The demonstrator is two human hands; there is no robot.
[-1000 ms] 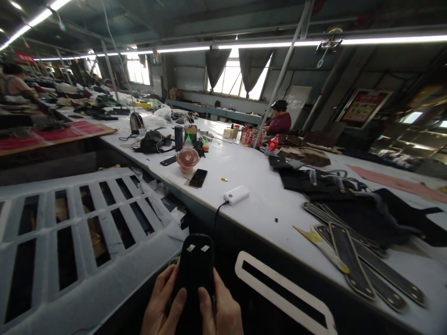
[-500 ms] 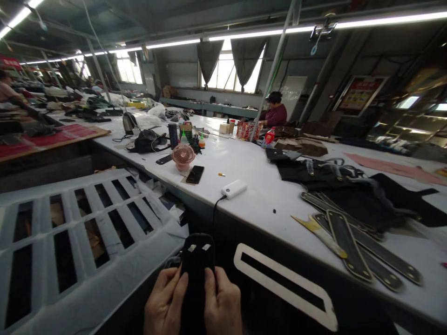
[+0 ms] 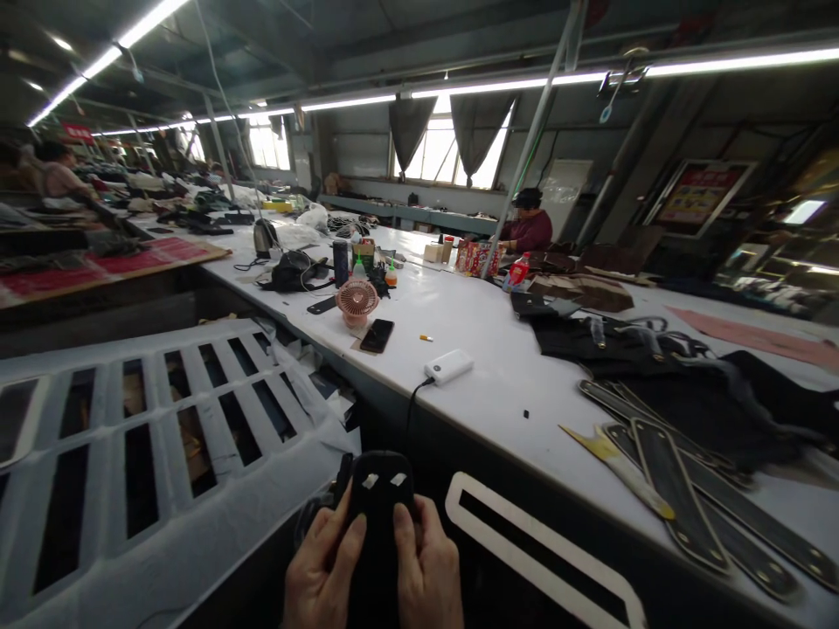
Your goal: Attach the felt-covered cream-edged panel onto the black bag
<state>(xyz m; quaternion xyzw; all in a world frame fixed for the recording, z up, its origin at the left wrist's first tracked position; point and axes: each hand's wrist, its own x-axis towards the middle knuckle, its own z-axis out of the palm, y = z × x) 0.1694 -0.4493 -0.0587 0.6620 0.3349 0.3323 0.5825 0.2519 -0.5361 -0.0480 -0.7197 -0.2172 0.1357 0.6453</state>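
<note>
Between both hands, low in the view, is a flat black strap piece (image 3: 381,502) with a rounded far end and two small pale, shiny patches near that end. My left hand (image 3: 326,563) grips its left edge, thumb on top. On the right edge my right hand (image 3: 426,563) holds it the same way. The lower part of the piece fades into the dark below. Just right of my right hand lies a cream, elongated frame-shaped piece (image 3: 498,533) with rounded corners and a long slot.
On the white table (image 3: 485,445) are a white power bank (image 3: 448,367) with a cable, a phone (image 3: 377,335), a pink fan (image 3: 357,301), black straps (image 3: 682,494) and a yellow-handled tool (image 3: 616,467). A pale slotted rack (image 3: 216,515) stands left. A person (image 3: 530,227) sits beyond.
The whole scene has shifted a little right and down as the head view turned. Both hands keep hold of the black strap piece, with their grip much the same.
</note>
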